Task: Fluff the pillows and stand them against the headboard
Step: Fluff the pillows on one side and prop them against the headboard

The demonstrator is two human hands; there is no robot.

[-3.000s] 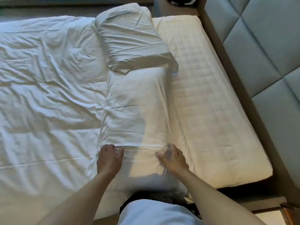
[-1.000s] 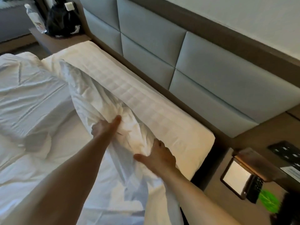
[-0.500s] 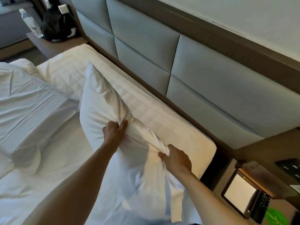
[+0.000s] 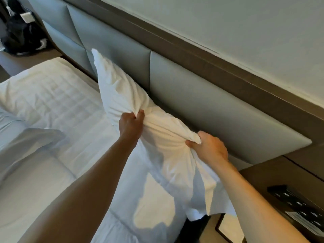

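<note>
Head view: left hand (image 4: 131, 124) and right hand (image 4: 209, 148) clench the pillow (image 4: 122, 95).

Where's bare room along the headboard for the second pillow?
Free: quilted mattress strip between the held pillow and the far nightstand, along the headboard. Crowded: near end, where left hand and right hand grip that pillow.

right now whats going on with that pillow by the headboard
A person is holding a white pillow with both hands, standing it on edge at the padded grey headboard. The left hand pinches the fabric along the top edge, and the right hand bunches the near corner. The pillow is tilted, its far corner up against the headboard panels. Both hands are gripping it, so it is not set down on its own yet.
</note>
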